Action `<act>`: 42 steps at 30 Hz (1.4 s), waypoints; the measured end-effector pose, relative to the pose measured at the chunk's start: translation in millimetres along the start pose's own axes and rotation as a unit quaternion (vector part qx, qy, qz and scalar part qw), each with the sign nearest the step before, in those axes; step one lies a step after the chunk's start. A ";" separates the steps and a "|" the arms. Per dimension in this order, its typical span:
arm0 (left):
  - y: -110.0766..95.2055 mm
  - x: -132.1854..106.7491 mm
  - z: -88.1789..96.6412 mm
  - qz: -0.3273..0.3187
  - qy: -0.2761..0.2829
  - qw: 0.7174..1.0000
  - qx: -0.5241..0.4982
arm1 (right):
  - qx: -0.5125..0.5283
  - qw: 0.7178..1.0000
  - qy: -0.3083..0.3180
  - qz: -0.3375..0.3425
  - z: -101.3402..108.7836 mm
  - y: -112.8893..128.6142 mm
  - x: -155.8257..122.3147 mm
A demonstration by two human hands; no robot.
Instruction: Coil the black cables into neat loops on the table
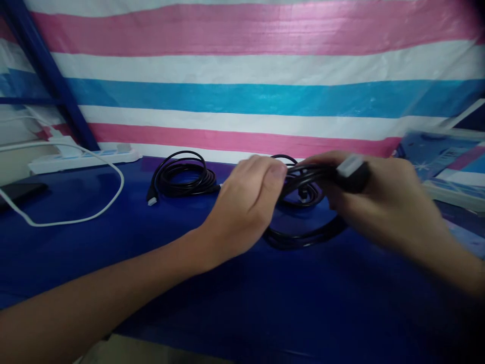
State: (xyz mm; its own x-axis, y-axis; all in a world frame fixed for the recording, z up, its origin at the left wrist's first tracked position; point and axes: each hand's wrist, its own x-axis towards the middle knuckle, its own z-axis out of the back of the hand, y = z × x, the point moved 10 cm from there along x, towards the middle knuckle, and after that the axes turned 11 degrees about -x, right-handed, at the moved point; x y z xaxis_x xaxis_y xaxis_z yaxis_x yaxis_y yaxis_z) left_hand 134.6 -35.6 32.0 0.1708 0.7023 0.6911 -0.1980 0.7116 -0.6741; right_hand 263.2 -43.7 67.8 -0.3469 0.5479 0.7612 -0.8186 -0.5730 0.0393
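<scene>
Between my two hands is a coiled black cable (pixel 299 238), raised over the blue table. My left hand (pixel 246 202) is closed round the left side of the coil. On the right side, my right hand (pixel 373 199) grips the coil together with its black plug, which has a pale cap (pixel 349 166); this hand is slightly blurred. Behind the held loops lies another coiled black cable (pixel 303 194), partly hidden. Left of my left hand, a further black cable coil (pixel 185 179) rests on the table, its plug with a whitish cap pointing toward me.
A white power strip (pixel 85 161) stands at the back left, with a white cord (pixel 109 202) looping over the table (pixel 235 308). A dark flat object (pixel 22 192) lies at the left edge. Striped sheeting (pixel 242 96) hangs behind. Boxes or packets (pixel 435 156) sit at the right.
</scene>
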 end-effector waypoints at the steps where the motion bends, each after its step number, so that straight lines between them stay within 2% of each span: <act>1: 6.3 1.3 5.6 0.016 -0.025 1.000 -0.006 | 0.007 0.999 -0.008 -0.036 3.0 -7.4 0.9; 4: 41.4 0.0 11.2 0.136 -0.077 0.983 -0.099 | 0.050 0.989 -0.019 -0.141 5.0 -28.3 0.6; 7: 70.8 -13.7 -7.3 0.269 -0.069 0.938 -0.208 | 0.119 0.971 -0.024 -0.205 -1.9 -41.4 -2.4; 9: 78.9 -23.1 -13.9 0.318 -0.079 0.916 -0.233 | 0.170 0.954 -0.057 -0.242 -3.3 -49.8 -6.4; 11: 78.9 -23.3 -10.3 0.310 -0.087 0.923 -0.211 | 0.203 0.936 -0.097 -0.269 -2.0 -56.6 -10.8; 14: 67.4 -6.2 3.2 0.189 -0.052 0.977 -0.079 | 0.222 0.923 -0.150 -0.277 3.5 -60.7 -14.5; 15: 66.6 -1.8 7.6 0.153 -0.043 0.987 -0.035 | 0.233 0.918 -0.167 -0.273 5.8 -61.1 -15.0; 16: 71.8 0.3 12.5 0.146 -0.045 0.988 -0.014 | 0.245 0.914 -0.184 -0.267 7.9 -61.3 -15.4; 18: 98.0 -2.3 11.1 0.224 -0.025 0.972 -0.065 | 0.271 0.904 -0.213 -0.253 11.0 -61.4 -16.4; 20: 117.2 -10.9 -10.9 0.323 0.051 0.925 -0.192 | 0.283 0.901 -0.222 -0.243 11.3 -60.2 -17.8; 22: 112.0 -13.3 -30.5 0.345 0.122 0.885 -0.289 | 0.290 0.908 -0.204 -0.222 7.5 -54.2 -17.3; 23: 105.2 -9.6 -32.3 0.329 0.131 0.879 -0.318 | 0.292 0.915 -0.185 -0.208 4.2 -49.5 -16.6; 25: 92.0 3.2 -21.5 0.277 0.102 0.889 -0.349 | 0.296 0.930 -0.121 -0.181 -7.9 -37.4 -14.2; 28: 74.4 20.7 7.2 0.198 0.039 0.918 -0.342 | 0.283 0.946 0.014 -0.160 -36.1 -19.9 -12.8; 30: 62.9 25.7 17.1 0.168 0.028 0.931 -0.324 | 0.256 0.949 0.056 -0.174 -48.0 -19.0 -13.9; 33: 46.5 20.9 8.7 0.162 0.045 0.921 -0.351 | 0.227 0.944 0.010 -0.241 -46.5 -36.7 -16.6; 36: 28.7 4.9 -21.2 0.183 0.109 0.882 -0.420 | 0.185 0.937 -0.055 -0.290 -35.6 -53.1 -21.0; 39: 15.9 -11.0 -44.9 0.218 0.178 0.855 -0.435 | 0.101 0.954 -0.095 -0.266 -21.1 -50.2 -20.8; 42: 15.2 -11.6 -40.9 0.233 0.177 0.875 -0.386 | 0.045 0.974 -0.120 -0.186 -10.3 -31.9 -17.4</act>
State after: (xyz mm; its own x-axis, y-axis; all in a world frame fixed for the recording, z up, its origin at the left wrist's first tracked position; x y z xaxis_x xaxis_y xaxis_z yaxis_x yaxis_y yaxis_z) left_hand 169.1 -32.0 3.1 0.5599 0.7859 0.2622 0.3625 0.0522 -0.9305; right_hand 290.6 -28.7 46.6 0.0924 0.5755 0.8125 -0.8195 -0.4196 0.3904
